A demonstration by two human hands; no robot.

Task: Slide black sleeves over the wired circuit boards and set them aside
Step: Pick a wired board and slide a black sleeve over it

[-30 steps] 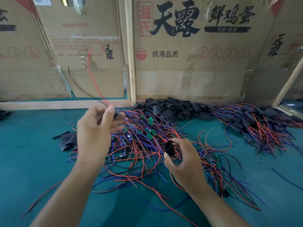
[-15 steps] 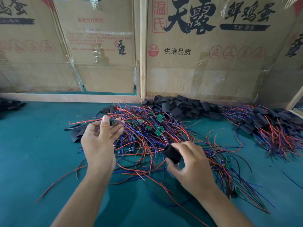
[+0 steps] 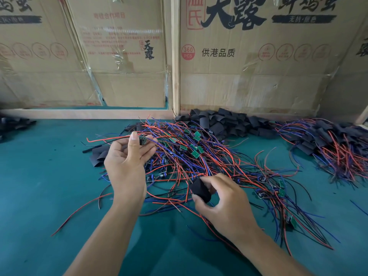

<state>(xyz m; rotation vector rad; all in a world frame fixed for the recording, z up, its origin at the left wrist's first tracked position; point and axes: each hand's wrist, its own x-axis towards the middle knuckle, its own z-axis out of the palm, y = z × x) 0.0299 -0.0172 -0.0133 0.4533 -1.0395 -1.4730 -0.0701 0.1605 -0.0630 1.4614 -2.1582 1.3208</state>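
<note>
Fingers (image 3: 135, 139) of left hand (image 3: 125, 166) pinching wired circuit board (image 3: 142, 140), lifted above loose pile (image 3: 191, 154) on table (image 3: 39, 186). Right hand (image 3: 225, 204) gripping black sleeve (image 3: 200, 190), apart from board. Step: pairing, sleeve not yet on. Next: gather wire ends, aim at sleeve mouth, thread through. Finished heap (image 3: 328, 140) far right.

The left hand (image 3: 127, 166) has come down from where it was raised a second ago; the circuit board (image 3: 142, 140) pinched in its fingertips now hangs just above the wire pile (image 3: 199, 166), and its red wire (image 3: 105, 139), which stood upward before, now trails out flat to the left. The right hand (image 3: 225, 204) has turned the black sleeve (image 3: 200, 189) so its side faces up instead of its open mouth
</note>
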